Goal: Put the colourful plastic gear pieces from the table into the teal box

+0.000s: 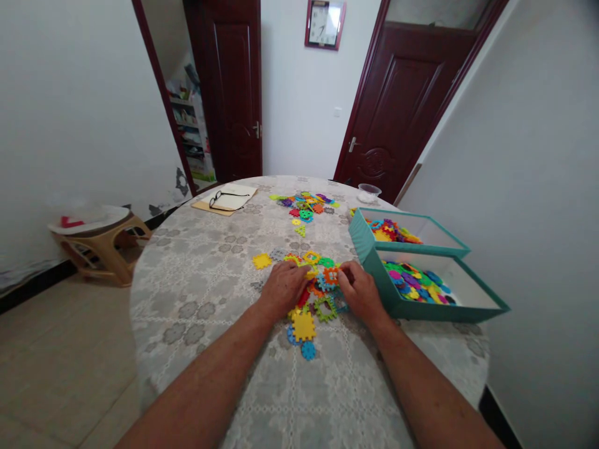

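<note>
My left hand (285, 285) is closed at the near pile of plastic interlocking pieces, its fingertips on a yellow piece (311, 273). Across from it, my right hand (359, 288) pinches the edge of an orange square piece with cut-out openings (331, 275). Under and around my fingers lie red, light blue and green pieces, partly hidden by the hands. Closer to me are a green square frame piece (324, 308), a solid yellow square piece (304, 326) and a round blue piece (308, 350). Another yellow square piece (261, 260) lies left of the pile.
Two teal boxes (449, 315) of colourful pieces stand at the right, close to my right forearm. A second pile of pieces (306, 202) lies farther back. Glasses (216, 198) rest on an open notebook (238, 192) at the far left; a clear plastic bowl (369, 190) sits far right.
</note>
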Demonstrator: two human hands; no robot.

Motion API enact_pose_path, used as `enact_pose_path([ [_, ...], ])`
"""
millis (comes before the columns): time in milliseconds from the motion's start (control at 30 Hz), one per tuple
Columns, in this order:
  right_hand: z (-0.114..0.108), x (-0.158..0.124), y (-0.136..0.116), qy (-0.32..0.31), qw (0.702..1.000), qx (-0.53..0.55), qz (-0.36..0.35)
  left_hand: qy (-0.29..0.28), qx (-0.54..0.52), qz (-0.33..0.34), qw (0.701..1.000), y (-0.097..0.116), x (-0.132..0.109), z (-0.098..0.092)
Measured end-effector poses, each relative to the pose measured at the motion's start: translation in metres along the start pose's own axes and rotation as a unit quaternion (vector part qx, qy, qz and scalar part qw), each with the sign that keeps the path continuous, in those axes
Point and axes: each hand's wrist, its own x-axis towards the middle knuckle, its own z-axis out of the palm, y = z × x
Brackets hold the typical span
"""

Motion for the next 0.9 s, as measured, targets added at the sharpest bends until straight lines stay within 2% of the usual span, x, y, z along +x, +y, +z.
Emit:
enact_pose_path([
  [133,-0.001,-0.003,-0.007,0.006,0.999,0.042,0.007,0.074,-0.064,-0.011,0.995,-0.005,0.000,-0.001],
  [300,-0.002,-0.008,-0.024,-0.018,0.991,0.129,-0.017,0.121,-0.127,-0.004,0.985,0.007,0.000,-0.020],
  [433,0.001,-0.012,-0.032,-0.056,0.988,0.135,-0.047,0.066,-0.198,-0.006,0.978,0.022,0.000,-0.032],
  [533,0.006,-0.014,-0.029,-0.083,0.988,0.124,-0.025,0.011,-0.246,-0.021,0.969,0.027,-0.001,-0.032],
  [633,0.006,-0.012,-0.024,-0.102,0.982,0.157,0.003,-0.020,-0.260,-0.037,0.965,0.028,-0.004,-0.028],
  [733,-0.003,-0.004,-0.019,-0.138,0.964,0.224,0.041,-0.036,-0.223,-0.019,0.974,0.028,-0.007,-0.023],
  [900,-0.034,0.008,-0.009,-0.140,0.963,0.211,0.091,-0.075,-0.085,0.058,0.992,0.037,-0.011,-0.016],
])
